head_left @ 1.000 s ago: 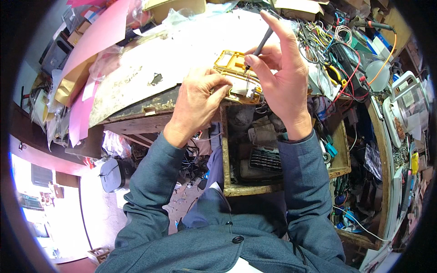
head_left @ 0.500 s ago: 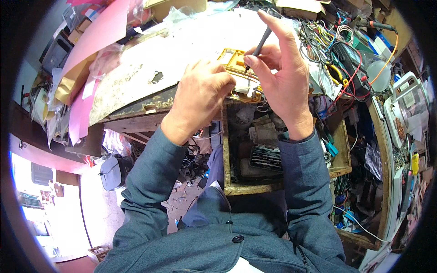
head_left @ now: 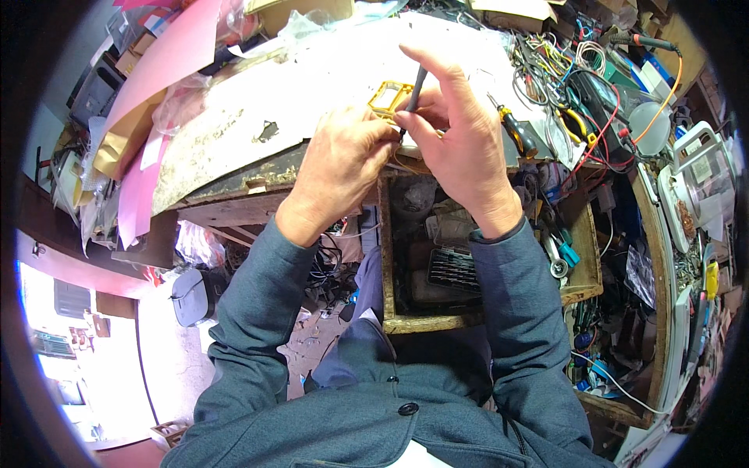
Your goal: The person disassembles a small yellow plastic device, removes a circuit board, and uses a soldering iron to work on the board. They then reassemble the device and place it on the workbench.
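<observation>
My right hand (head_left: 464,132) pinches a slim dark screwdriver (head_left: 418,92) between thumb and fingers, with its index finger raised. The screwdriver stands nearly upright, its lower end beside the left fingertips. My left hand (head_left: 343,164) is closed at the bench's near edge, thumb and fingers pressed together. What it pinches is hidden by the fingers. Just beyond both hands lies an open yellow plastic frame (head_left: 382,101), partly covered by them. A thin wire (head_left: 404,167) curves below the fingers.
An open wooden drawer (head_left: 437,322) under the bench holds a bit set (head_left: 454,269) and a ratchet wrench (head_left: 557,265). At right on the bench lie a yellow-and-black screwdriver (head_left: 519,134), yellow-handled pliers (head_left: 576,125) and tangled wires (head_left: 538,66). Pink sheets (head_left: 168,70) overhang the left side.
My right hand has moved left with the screwdriver, which is now more upright and close to the left fingertips. The yellow-and-black screwdriver has come into sight. My left hand has barely moved.
</observation>
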`<state>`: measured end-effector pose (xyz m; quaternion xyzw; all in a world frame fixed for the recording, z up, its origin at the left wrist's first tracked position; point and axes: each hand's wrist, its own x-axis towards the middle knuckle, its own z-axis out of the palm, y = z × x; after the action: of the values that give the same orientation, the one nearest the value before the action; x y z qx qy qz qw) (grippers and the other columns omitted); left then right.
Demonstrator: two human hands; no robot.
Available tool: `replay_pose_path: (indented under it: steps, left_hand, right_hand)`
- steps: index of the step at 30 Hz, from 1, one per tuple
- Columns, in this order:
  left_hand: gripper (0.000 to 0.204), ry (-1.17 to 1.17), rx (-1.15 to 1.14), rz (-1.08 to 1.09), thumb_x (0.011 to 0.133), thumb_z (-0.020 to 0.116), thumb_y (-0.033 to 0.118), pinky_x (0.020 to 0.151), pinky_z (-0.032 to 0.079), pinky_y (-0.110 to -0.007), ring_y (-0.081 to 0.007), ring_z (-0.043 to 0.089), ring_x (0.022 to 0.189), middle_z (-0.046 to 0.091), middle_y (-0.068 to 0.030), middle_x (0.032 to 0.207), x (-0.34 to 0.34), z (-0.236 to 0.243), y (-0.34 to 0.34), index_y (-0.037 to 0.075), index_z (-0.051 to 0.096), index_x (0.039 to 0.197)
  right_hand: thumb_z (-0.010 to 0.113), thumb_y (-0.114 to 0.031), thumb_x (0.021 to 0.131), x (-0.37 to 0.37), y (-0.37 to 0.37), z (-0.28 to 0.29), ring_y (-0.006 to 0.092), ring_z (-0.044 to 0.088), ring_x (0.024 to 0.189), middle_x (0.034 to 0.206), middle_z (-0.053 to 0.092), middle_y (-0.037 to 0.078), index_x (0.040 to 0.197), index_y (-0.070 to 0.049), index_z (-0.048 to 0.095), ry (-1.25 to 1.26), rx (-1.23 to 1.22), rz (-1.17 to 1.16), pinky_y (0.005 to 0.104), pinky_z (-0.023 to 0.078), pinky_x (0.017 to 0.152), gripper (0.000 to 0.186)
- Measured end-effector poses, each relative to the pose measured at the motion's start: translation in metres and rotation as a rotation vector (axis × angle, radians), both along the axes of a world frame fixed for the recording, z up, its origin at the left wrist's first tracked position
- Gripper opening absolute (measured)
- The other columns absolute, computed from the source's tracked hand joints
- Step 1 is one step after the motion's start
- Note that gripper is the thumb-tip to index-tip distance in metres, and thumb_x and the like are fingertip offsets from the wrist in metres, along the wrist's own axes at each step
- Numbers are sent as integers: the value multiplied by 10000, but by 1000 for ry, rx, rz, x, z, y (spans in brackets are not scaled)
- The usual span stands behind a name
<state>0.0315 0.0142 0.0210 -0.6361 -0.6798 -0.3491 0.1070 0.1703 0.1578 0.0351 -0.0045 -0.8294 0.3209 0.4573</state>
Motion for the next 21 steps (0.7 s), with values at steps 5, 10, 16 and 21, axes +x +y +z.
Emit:
replay_pose_path:
  steps: [5, 10, 16, 21]
  left_hand:
    - [112, -27, 17, 10, 928, 750, 117, 917, 480, -504, -378, 614, 1022, 674, -149, 987, 1, -1, 0, 38, 780, 1001]
    - [121, -36, 21, 17, 927, 751, 112, 927, 477, -508, -392, 604, 1032, 665, -166, 989, 2, -1, 0, 29, 775, 1012]
    - [132, -71, 14, 17, 929, 748, 95, 934, 480, -511, -394, 603, 1031, 668, -173, 994, 2, -1, -2, 21, 782, 1033]
    - [183, -108, 3, 1, 915, 729, 28, 963, 488, -453, -329, 610, 1026, 677, -131, 993, -1, -4, -4, -6, 763, 1091]
  right_hand:
    - [844, 56, 870, -9, 3, -6, 203, 774, 742, 863, 773, 83, 1580, -184, 585, 131, 99, -14, 340, 634, 698, 792]
    - [835, 60, 866, -11, 3, -9, 201, 762, 746, 851, 760, 76, 1579, -188, 587, 134, 132, -23, 343, 627, 709, 795]
    - [834, 61, 860, -10, 3, -9, 214, 753, 750, 856, 749, 76, 1579, -190, 590, 110, 139, -30, 353, 619, 713, 800]
    - [837, 63, 857, -10, 3, -9, 218, 759, 752, 854, 755, 79, 1572, -188, 600, 118, 112, -6, 354, 620, 714, 794]
